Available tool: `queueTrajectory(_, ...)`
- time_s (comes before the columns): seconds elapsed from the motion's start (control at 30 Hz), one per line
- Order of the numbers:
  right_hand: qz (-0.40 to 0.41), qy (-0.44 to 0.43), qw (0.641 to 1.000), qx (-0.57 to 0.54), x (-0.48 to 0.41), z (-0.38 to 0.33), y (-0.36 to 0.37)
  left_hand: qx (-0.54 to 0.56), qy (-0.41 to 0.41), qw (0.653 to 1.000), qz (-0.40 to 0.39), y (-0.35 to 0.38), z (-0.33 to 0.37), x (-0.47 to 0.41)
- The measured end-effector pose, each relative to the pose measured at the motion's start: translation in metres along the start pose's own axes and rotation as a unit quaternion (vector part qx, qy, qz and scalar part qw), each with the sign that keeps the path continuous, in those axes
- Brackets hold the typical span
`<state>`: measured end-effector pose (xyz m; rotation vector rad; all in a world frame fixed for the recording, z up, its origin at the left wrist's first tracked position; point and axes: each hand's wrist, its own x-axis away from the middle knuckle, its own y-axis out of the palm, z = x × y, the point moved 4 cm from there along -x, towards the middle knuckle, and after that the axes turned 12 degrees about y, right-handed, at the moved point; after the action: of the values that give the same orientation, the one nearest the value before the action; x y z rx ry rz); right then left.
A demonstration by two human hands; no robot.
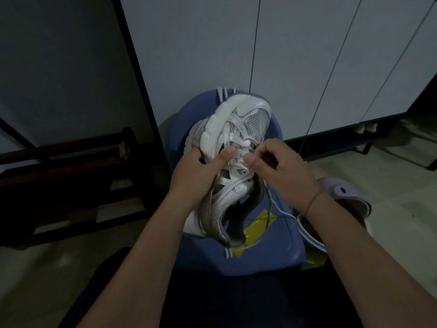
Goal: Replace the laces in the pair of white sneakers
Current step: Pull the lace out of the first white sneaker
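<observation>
A white mesh-and-leather sneaker (238,129) sits tilted over a blue plastic stool (272,245), toe towards 12 o'clock. The left hand (198,171) grips its sole edge at 9 o'clock, thumb pressed by the eyelets. At 3 o'clock, the right hand (281,166) pinches a thin white lace (282,211) between thumb and forefinger.

No writing can be read from where I stand. The white sneaker (236,129) carries one small dark mark (241,172) on a tab along its lace row, up around 12 o'clock from the yellow tape (257,223). It may be a logo, but it is too small and too dim to tell. The tape itself, stuck on the blue stool (272,252), shows no print I can make out in this poor light.
</observation>
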<state>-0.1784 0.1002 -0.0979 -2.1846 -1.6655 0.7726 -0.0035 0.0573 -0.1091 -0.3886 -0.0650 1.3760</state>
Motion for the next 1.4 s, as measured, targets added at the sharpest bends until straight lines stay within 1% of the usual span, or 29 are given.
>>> queueTrajectory(0.07,0.061,-0.05,0.993,0.089,0.0,-0.007,0.0,-0.035,0.011,0.999,0.007,0.0,0.002,0.001)
queueTrajectory(0.13,0.073,-0.084,0.988,0.105,-0.001,-0.013,0.0,-0.042,0.018,0.999,0.007,-0.001,0.003,0.001)
queueTrajectory(0.17,0.066,-0.09,0.991,0.075,-0.001,-0.015,0.0,-0.03,0.019,0.999,0.003,-0.001,0.002,0.001)
queueTrajectory(0.2,0.053,-0.083,0.995,0.016,-0.001,-0.015,-0.002,-0.011,0.015,1.0,-0.001,-0.002,0.001,0.001)
queueTrajectory(0.23,0.044,-0.057,0.995,-0.066,-0.002,-0.011,-0.005,0.013,0.006,1.0,-0.003,-0.003,0.001,0.001)
queueTrajectory(0.3,0.052,0.019,0.972,-0.23,-0.005,0.0,-0.014,0.059,-0.008,0.998,0.0,-0.004,0.0,0.0)
queueTrajectory(0.33,0.061,0.052,0.96,-0.267,-0.006,0.006,-0.017,0.068,-0.01,0.998,0.002,-0.004,-0.002,0.0)
queueTrajectory(0.37,0.065,0.074,0.96,-0.263,-0.007,0.01,-0.018,0.066,-0.01,0.998,0.003,-0.003,-0.003,-0.001)
queueTrajectory(0.43,0.053,0.077,0.976,-0.199,-0.007,0.01,-0.015,0.048,-0.013,0.999,0.005,-0.002,-0.006,-0.002)
queueTrajectory(0.5,0.04,0.041,0.987,-0.15,-0.003,0.002,-0.01,0.024,-0.015,1.0,0.004,-0.001,-0.007,-0.002)
queueTrajectory(0.57,0.036,-0.019,0.996,-0.076,0.001,-0.007,-0.007,0.005,-0.012,1.0,0.001,0.0,-0.006,-0.001)
queueTrajectory(0.63,0.059,-0.077,0.994,0.043,0.002,-0.012,-0.002,0.002,-0.007,1.0,-0.003,0.001,-0.004,-0.001)
queueTrajectory(0.67,0.068,-0.096,0.99,0.08,0.002,-0.013,0.001,0.002,-0.006,1.0,-0.003,0.001,-0.003,-0.001)
queueTrajectory(0.7,0.075,-0.109,0.987,0.091,0.001,-0.014,0.003,0.002,-0.003,1.0,-0.003,0.001,-0.003,0.0)
queueTrajectory(0.73,0.079,-0.112,0.988,0.072,0.001,-0.015,0.002,0.006,-0.001,1.0,-0.003,0.001,-0.002,0.0)
queueTrajectory(0.77,0.084,-0.096,0.992,0.016,0.0,-0.014,-0.001,0.013,-0.001,1.0,-0.003,0.0,-0.002,0.0)
queueTrajectory(0.8,0.095,-0.06,0.992,-0.063,-0.001,-0.01,-0.008,0.026,-0.003,1.0,-0.002,-0.002,-0.002,0.0)
queueTrajectory(0.83,0.119,-0.015,0.983,-0.14,-0.004,-0.003,-0.017,0.042,-0.005,0.999,0.001,-0.004,-0.003,-0.001)
queueTrajectory(0.87,0.148,0.028,0.969,-0.194,-0.005,0.005,-0.027,0.056,-0.008,0.998,0.005,-0.006,-0.002,-0.001)
queueTrajectory(0.9,0.17,0.067,0.959,-0.215,-0.007,0.014,-0.035,0.067,-0.009,0.998,0.009,-0.007,-0.003,-0.002)
queueTrajectory(0.93,0.174,0.096,0.958,-0.206,-0.008,0.02,-0.038,0.072,-0.011,0.997,0.013,-0.008,-0.004,-0.002)
queueTrajectory(1.0,0.141,0.115,0.972,-0.151,-0.009,0.026,-0.032,0.073,-0.012,0.997,0.018,-0.008,-0.006,-0.003)
queueTrajectory(1.03,0.121,0.101,0.979,-0.128,-0.008,0.023,-0.026,0.071,-0.012,0.997,0.018,-0.007,-0.007,-0.003)
queueTrajectory(1.1,0.097,0.038,0.991,-0.089,-0.004,0.009,-0.016,0.059,-0.013,0.998,0.014,-0.004,-0.008,-0.003)
queueTrajectory(1.17,0.075,-0.033,0.996,-0.028,0.0,-0.004,-0.009,0.044,-0.012,0.999,0.01,-0.001,-0.008,-0.004)
queueTrajectory(1.2,0.068,-0.054,0.996,0.007,0.0,-0.007,-0.005,0.038,-0.009,0.999,0.009,-0.001,-0.007,-0.004)
queueTrajectory(1.3,0.071,-0.072,0.991,0.088,-0.001,-0.011,0.0,0.031,-0.004,1.0,0.002,0.0,-0.008,-0.004)
queueTrajectory(1.33,0.068,-0.077,0.991,0.088,-0.001,-0.011,0.001,0.03,-0.003,1.0,0.0,0.0,-0.008,-0.004)
queueTrajectory(1.4,0.067,-0.076,0.994,0.035,-0.001,-0.012,0.0,0.034,-0.003,0.999,0.0,-0.001,-0.01,-0.004)
